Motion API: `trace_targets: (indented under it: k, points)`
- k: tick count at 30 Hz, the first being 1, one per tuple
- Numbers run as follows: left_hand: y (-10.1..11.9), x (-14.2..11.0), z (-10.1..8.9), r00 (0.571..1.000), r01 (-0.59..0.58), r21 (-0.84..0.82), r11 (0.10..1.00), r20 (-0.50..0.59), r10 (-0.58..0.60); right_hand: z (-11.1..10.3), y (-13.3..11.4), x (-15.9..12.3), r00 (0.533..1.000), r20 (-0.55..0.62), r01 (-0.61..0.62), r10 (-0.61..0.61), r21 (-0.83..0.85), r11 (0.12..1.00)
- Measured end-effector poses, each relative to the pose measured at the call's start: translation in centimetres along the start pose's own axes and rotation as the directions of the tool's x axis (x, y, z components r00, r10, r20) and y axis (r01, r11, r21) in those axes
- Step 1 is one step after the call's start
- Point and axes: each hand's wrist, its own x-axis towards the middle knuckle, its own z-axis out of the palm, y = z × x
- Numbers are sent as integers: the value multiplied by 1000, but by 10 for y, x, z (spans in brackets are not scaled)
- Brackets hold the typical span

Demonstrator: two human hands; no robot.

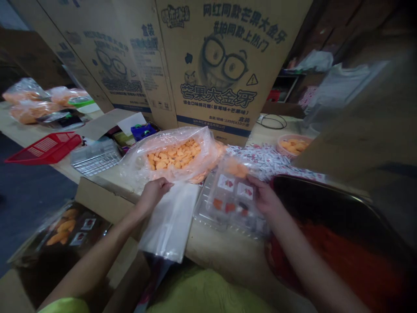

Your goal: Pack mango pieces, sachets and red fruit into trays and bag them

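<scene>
In our right hand (265, 198) we are holding a clear plastic compartment tray (233, 194), just beside some flat, translucent plastic sheeting (172, 217); whether our left hand (155, 191), fingers bunched, is gripping the sheeting's upper edge, we cannot tell.

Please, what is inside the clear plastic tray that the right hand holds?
Inside the clear plastic tray are orange candies at the far end, two printed sachets mid-tray and, nearest, reddish pieces. Anything beneath the sachets is covered; the right hand hides part of one edge.

Both bare forearms (109, 243) reach forward, left fingers (167, 186) pinched together, right fingers (256, 182) gripping.
</scene>
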Motion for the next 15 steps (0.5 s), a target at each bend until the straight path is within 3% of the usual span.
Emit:
trace_targets:
  k: [1,3,5,9,12,15]
  points:
    - [3,-1,-3,1000,25,-182,983,6,-24,4,-3,1,999,8,44,-44,20,999]
    - [11,-4,-9,996,84,-531,843,35,-77,16,-10,5,989,19,146,-147,65,987]
    - [23,-7,-16,993,113,-711,694,71,-90,32,-16,10,968,42,243,-249,104,964]
    - [49,-16,-28,987,160,-841,517,150,-62,65,-23,18,907,96,395,-409,136,909]
    - [62,-20,-30,979,190,-860,474,203,-24,88,-21,20,873,123,448,-472,182,875]
    - [66,-22,-27,970,229,-868,441,243,-24,103,-14,21,870,153,429,-468,233,873]
